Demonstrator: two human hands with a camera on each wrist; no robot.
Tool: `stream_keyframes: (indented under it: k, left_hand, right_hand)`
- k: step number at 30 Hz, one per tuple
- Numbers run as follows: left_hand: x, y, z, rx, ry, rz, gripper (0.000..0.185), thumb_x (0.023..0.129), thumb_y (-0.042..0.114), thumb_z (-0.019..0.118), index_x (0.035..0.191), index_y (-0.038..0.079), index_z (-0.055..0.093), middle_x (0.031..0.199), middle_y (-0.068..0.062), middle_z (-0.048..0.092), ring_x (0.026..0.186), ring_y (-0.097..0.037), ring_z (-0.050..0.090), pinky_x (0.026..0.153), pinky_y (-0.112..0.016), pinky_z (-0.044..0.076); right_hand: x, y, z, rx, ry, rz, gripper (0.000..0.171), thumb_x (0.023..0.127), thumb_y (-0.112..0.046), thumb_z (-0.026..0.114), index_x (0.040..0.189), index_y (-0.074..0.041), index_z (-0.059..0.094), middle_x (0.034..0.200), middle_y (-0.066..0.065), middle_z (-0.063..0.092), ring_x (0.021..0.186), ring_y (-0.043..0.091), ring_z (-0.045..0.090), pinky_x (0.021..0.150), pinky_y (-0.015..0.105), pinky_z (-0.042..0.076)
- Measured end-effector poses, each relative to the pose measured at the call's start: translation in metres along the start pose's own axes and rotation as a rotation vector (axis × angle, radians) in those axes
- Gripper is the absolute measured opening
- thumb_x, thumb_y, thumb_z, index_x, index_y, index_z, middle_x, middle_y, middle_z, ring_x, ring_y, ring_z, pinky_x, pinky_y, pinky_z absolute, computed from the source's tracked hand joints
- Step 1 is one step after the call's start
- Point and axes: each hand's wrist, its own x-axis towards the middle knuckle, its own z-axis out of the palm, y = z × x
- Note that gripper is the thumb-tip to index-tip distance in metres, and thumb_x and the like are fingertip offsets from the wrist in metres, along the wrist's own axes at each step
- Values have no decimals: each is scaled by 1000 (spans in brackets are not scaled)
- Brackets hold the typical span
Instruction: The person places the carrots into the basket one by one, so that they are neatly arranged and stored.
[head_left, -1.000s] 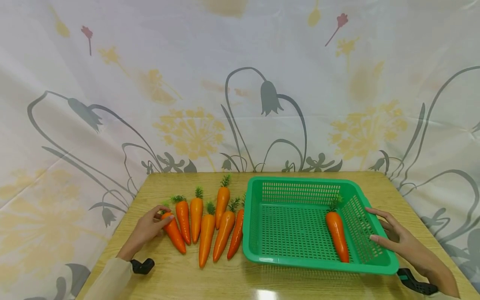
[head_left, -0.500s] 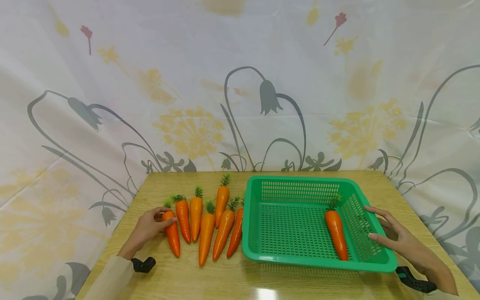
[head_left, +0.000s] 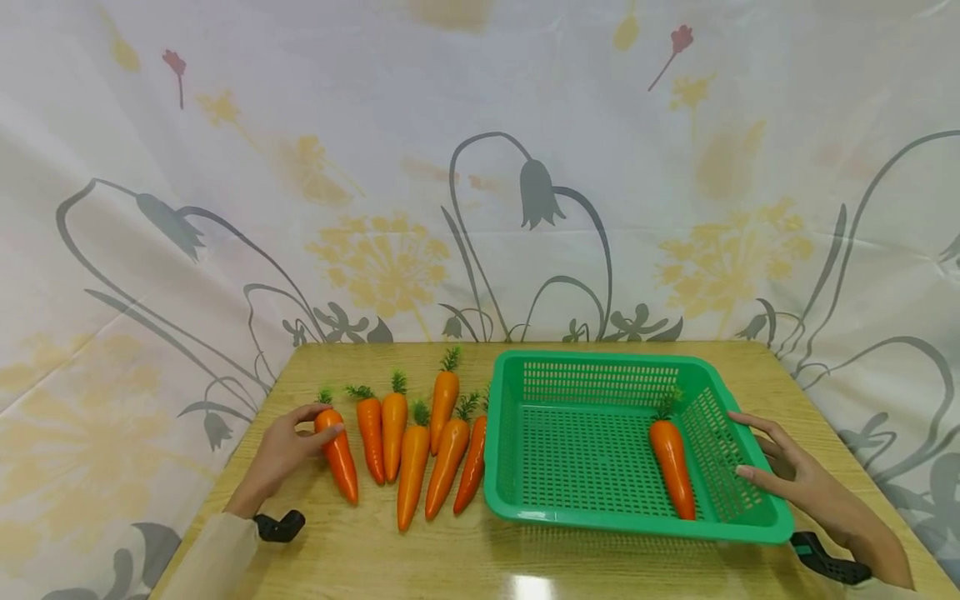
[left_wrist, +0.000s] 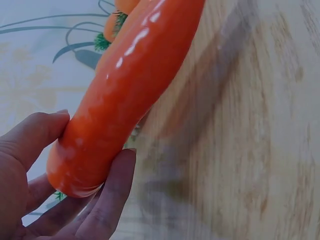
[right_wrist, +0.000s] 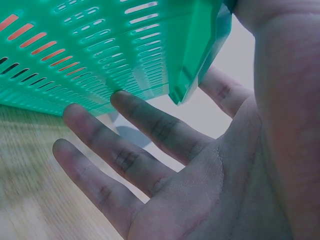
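In the head view my left hand (head_left: pixel 288 446) grips the thick top end of an orange carrot (head_left: pixel 341 462) at the left of the row. The left wrist view shows thumb and fingers around that carrot (left_wrist: pixel 130 90), its shadow falling on the table beside it. Several other carrots (head_left: pixel 414 475) with green tops lie to its right. On the right stands a green plastic basket (head_left: pixel 637 529) with one carrot (head_left: pixel 672 467) inside. My right hand (head_left: pixel 795 479) holds the basket's right rim, thumb and index finger over it, the other fingers outside below the slotted wall (right_wrist: pixel 100 50).
Everything stands on a light wooden table (head_left: pixel 420 567). A flower-patterned cloth (head_left: pixel 480 208) hangs behind and at both sides. The basket's left wall is close against the rightmost carrot (head_left: pixel 472 467) of the row.
My left hand has taken hold of the leftmost carrot and drawn it slightly left, away from the row; it has also turned more upright in view. The right hand and basket have hardly moved.
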Motion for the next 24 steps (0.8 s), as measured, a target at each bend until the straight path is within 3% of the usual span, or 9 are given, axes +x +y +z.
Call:
stream_keyframes:
  k: [1, 3, 6, 12, 16, 18, 20, 22, 24]
  left_hand:
    - [0, 1, -1, -17, -1, 0, 67, 94, 39, 77, 145, 0, 55, 145, -27, 50, 114, -40, 65, 83, -40, 60]
    - [0, 4, -3, -55, -1, 7, 70, 94, 38, 78, 146, 0, 53, 147, -27, 49, 111, -37, 68, 82, -41, 61]
    - [1, 8, -6, -105, -5, 32, 71, 93, 35, 80, 147, -1, 51, 147, -27, 48, 102, -31, 72, 80, -42, 61]
    - [1, 16, -8, -127, -3, 78, 67, 93, 33, 79, 146, 1, 53, 146, -26, 49, 97, -27, 73, 78, -44, 62]
    - [3, 23, -6, -102, 1, 96, 66, 93, 37, 79, 146, 5, 55, 146, -24, 50, 102, -28, 73, 81, -47, 61]
    - [5, 26, -4, -92, 0, 104, 65, 93, 38, 79, 145, 7, 55, 146, -23, 51, 102, -28, 73, 82, -48, 60]
    - [7, 29, -2, -78, -8, 114, 65, 93, 38, 78, 146, 8, 55, 146, -22, 51, 101, -26, 73, 83, -49, 59]
    - [8, 34, 0, -72, -13, 120, 65, 93, 40, 79, 146, 10, 56, 147, -20, 51, 101, -25, 72, 84, -50, 58]
    - [9, 38, 2, -74, -26, 125, 65, 93, 40, 79, 147, 12, 56, 148, -18, 51, 101, -25, 71, 86, -51, 57]
  right_hand:
    - [0, 0, 0, -1, 1, -3, 73, 109, -14, 53, 167, -28, 10, 164, 35, 2, 144, 55, 25, 86, 45, 55]
    - [0, -1, 0, 15, -3, -8, 73, 109, -13, 52, 167, -27, 10, 164, 35, -2, 139, 69, 14, 89, 58, 52]
    - [0, -1, 0, 23, -5, -6, 74, 109, -13, 52, 167, -28, 9, 164, 36, -3, 137, 71, 13, 89, 63, 51]
    - [0, 0, 0, 29, -8, -12, 75, 109, -11, 52, 167, -27, 8, 163, 37, -5, 136, 71, 13, 86, 55, 53]
    - [0, 0, 1, 40, -9, -20, 75, 108, -10, 52, 167, -26, 9, 163, 38, -6, 136, 72, 12, 87, 65, 50]
    - [0, 0, 1, 39, -8, -22, 75, 108, -10, 53, 167, -26, 9, 163, 38, -5, 136, 72, 12, 87, 63, 51]
    - [0, 0, 1, 30, -5, -22, 74, 108, -11, 53, 167, -26, 10, 163, 38, -2, 137, 70, 14, 88, 54, 54]
    - [0, 0, 1, 25, 1, -22, 74, 108, -11, 53, 167, -26, 11, 161, 39, 5, 144, 48, 32, 84, 42, 56]
    - [0, 0, 2, 29, 3, -28, 73, 108, -11, 53, 167, -25, 11, 160, 40, 8, 140, 16, 43, 82, 35, 56]
